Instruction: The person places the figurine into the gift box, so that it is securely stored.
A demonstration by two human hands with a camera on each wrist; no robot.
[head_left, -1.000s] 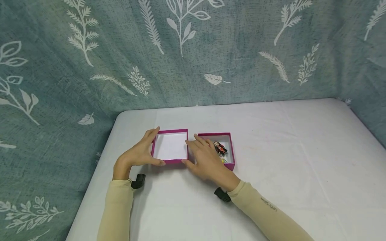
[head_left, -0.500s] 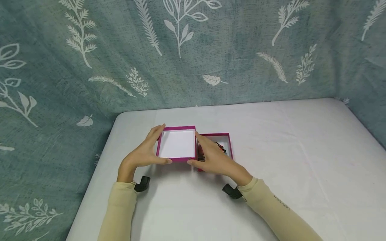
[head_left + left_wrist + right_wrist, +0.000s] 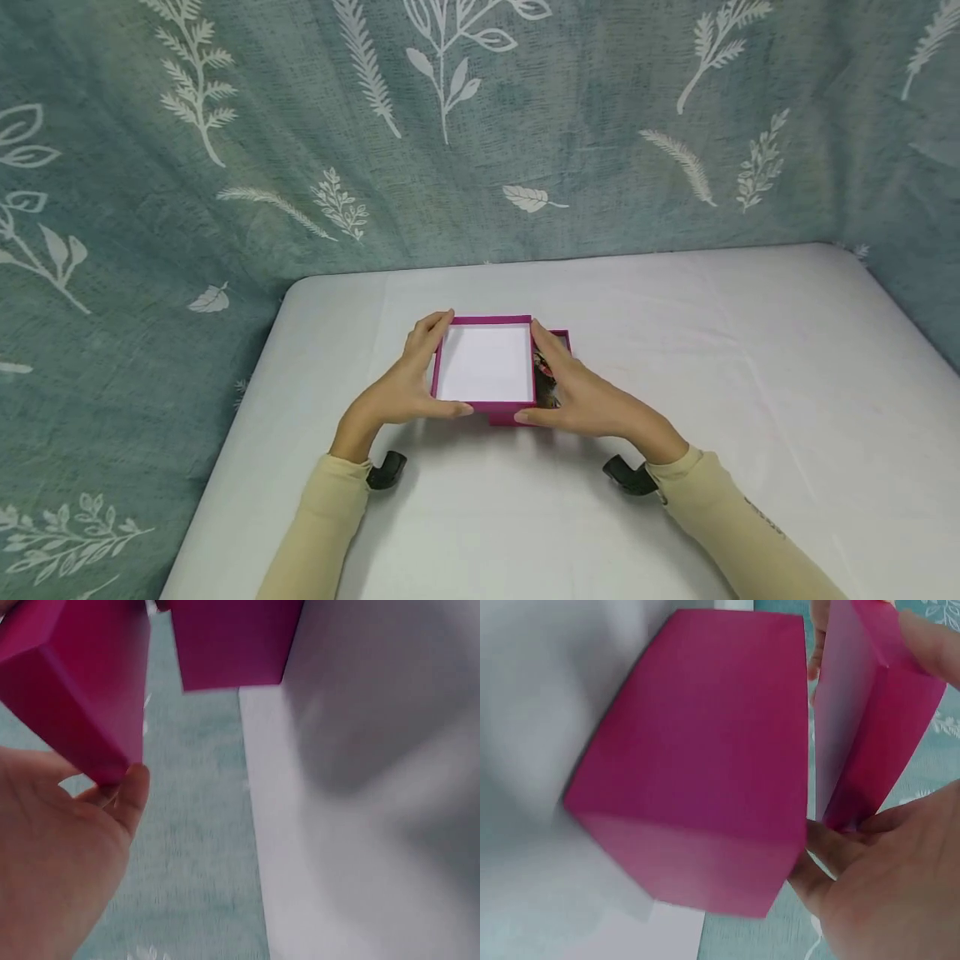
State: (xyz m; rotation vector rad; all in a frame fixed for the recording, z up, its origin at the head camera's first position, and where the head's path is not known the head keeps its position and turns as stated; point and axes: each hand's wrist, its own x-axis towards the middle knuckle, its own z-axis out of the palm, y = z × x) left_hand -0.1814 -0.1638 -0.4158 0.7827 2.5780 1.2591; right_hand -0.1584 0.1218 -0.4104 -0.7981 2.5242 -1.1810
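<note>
A shallow magenta box lid point(image 3: 486, 363), its white inside facing up, is held level between both hands. My left hand point(image 3: 408, 379) grips its left side, thumb at the near edge and fingers at the far left corner. My right hand point(image 3: 592, 392) grips the right side in the same way. Below the lid stands a deeper magenta box point(image 3: 510, 418), largely covered by it in the head view. Small dark and red figures point(image 3: 545, 379) show inside the box at the right. In the right wrist view a gap separates the lid point(image 3: 892, 735) from the box point(image 3: 705, 727).
A white cloth point(image 3: 720, 375) covers the table, running up to a green leaf-patterned curtain point(image 3: 600, 167) behind it. Black wrist cameras point(image 3: 387, 471) stick out from the beige sleeves point(image 3: 318, 525).
The lid has moved right, from beside the box to over it. My right hand, at first between lid and box, has taken hold of the lid's right side and travelled with it.
</note>
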